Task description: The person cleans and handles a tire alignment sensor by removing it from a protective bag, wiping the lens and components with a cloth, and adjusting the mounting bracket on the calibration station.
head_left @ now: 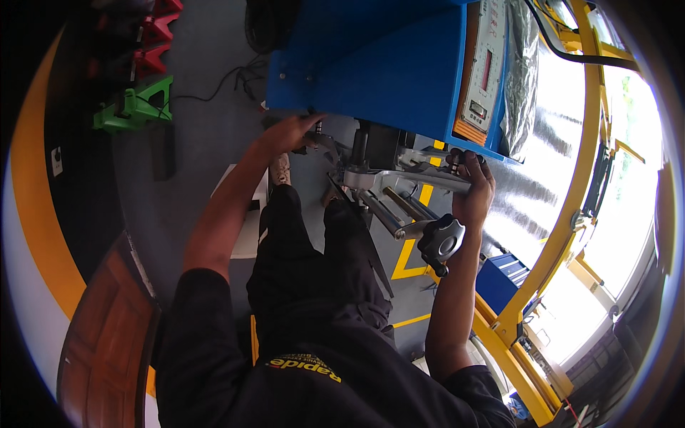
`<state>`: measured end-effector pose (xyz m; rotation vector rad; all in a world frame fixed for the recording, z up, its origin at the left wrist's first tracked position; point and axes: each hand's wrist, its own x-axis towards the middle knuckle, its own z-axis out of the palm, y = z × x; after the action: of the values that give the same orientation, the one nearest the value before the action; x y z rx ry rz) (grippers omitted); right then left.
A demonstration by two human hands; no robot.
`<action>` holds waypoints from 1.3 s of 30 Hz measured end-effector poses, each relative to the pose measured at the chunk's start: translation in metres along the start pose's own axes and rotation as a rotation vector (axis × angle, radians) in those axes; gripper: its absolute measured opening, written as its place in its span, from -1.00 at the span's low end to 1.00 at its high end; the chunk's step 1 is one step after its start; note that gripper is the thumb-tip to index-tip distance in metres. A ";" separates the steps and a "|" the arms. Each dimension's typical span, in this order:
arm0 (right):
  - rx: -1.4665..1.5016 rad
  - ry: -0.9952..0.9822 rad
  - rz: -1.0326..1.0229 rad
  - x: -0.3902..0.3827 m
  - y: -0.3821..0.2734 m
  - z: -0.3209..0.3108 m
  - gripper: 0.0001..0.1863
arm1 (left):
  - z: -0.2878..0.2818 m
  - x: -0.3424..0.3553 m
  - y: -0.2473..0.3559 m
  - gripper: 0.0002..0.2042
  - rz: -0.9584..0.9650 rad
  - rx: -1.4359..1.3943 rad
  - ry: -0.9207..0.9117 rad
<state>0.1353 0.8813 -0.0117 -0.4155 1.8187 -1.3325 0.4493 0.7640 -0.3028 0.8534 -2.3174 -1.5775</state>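
In front of me stands a blue machine housing [385,71] with a control panel [485,68] on its right side. Silver metal arms [410,178] reach out to both sides beneath it. My left hand [289,134] is closed round the left end of this metalwork, just under the housing's lower edge; its fingertips are partly hidden. On the right, my right hand [477,189] wraps the end of the right arm beside a small dark knob [464,158]. A large black star-shaped knob [441,241] sits on a silver bar below, close to my right wrist.
Green [135,103] and red stands [153,50] are on the floor at the far left, near a loose black cable [214,89]. A yellow steel frame [571,235] rises at the right, with a blue box [501,282] beside it. A brown wooden door [110,335] is at lower left.
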 end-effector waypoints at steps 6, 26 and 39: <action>-0.016 0.011 0.006 0.000 0.000 -0.002 -0.62 | -0.013 0.010 0.009 -0.36 0.007 0.093 -0.218; 0.012 0.012 -0.014 0.008 0.008 -0.008 -0.66 | 0.003 -0.004 -0.001 -0.25 0.053 0.145 0.122; -0.453 0.091 -0.579 -0.093 -0.061 -0.016 -0.84 | -0.174 -0.214 0.558 -0.78 0.439 -0.032 0.048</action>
<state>0.1674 0.9308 0.0836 -1.2138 2.1724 -1.3035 0.5137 0.8945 0.3026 0.3343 -2.2393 -1.3802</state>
